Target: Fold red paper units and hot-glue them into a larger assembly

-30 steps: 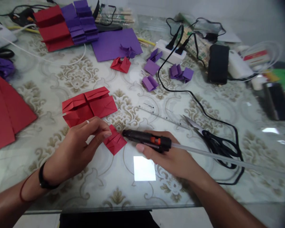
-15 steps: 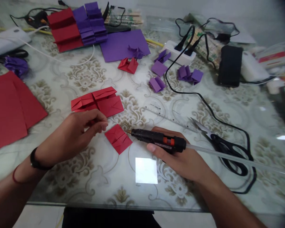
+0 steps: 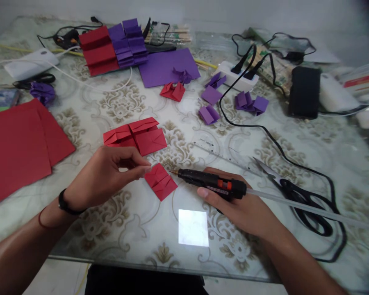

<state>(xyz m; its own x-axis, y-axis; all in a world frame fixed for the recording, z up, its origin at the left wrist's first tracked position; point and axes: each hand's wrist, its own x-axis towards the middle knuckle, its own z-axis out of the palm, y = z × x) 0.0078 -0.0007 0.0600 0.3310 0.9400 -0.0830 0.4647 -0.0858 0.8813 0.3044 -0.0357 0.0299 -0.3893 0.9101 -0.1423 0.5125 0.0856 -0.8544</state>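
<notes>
My right hand [image 3: 233, 203] is wrapped round a black hot glue gun [image 3: 215, 183] with orange parts, and a long clear glue stick [image 3: 295, 205] runs out of its back. The gun's metal tip points left, beside the upper right edge of a small folded red paper square [image 3: 161, 182] lying on the glass tabletop [image 3: 132, 233]. At the square's left corner my left hand [image 3: 117, 168] has thumb and forefinger brought together. What they pinch, if anything, is hidden. Just behind the left hand lies a larger folded red paper piece [image 3: 147, 137], partly covered by it.
Scissors [image 3: 304, 200] and a clear ruler [image 3: 221, 155] lie right of the gun. A black cord [image 3: 273, 143] loops from a white power strip [image 3: 240, 78]. Several purple folded papers [image 3: 209, 114] lie farther back. Red sheets [image 3: 15, 151] are at left, a black phone [image 3: 304, 92] at right.
The view has shifted slightly, so everything appears lower and farther right. My left fingertips have moved closer to the small red square. My right hand keeps the glue gun at the square's edge.
</notes>
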